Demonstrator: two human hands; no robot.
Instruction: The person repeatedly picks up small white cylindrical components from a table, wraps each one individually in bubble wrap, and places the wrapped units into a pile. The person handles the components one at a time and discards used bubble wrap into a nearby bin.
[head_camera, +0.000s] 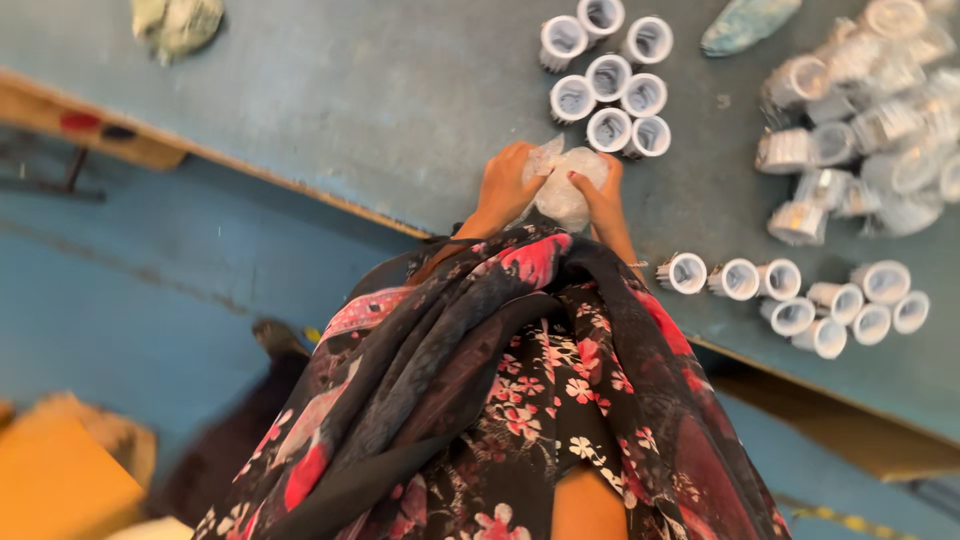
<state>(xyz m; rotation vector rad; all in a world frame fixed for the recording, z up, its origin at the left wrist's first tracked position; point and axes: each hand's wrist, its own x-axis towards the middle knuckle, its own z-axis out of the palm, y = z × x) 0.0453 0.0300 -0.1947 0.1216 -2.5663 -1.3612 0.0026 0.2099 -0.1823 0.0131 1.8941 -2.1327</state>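
We are standing at a grey-blue bench (380, 90) over blue floor (130, 290), seven white cylinders (608, 75) clustered ahead, our left hand (507, 185) and right hand (603, 195) both gripping a clear plastic bag (565, 185).

Hands (555, 185) w/ bag (566, 188) at table (350, 110) edge, ring cluster (610, 85) just behind, pile (870, 110) far right.

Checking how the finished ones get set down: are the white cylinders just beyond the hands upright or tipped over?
Upright. The white cylinders show round open tops to the camera, clustered beyond the clear plastic bag.
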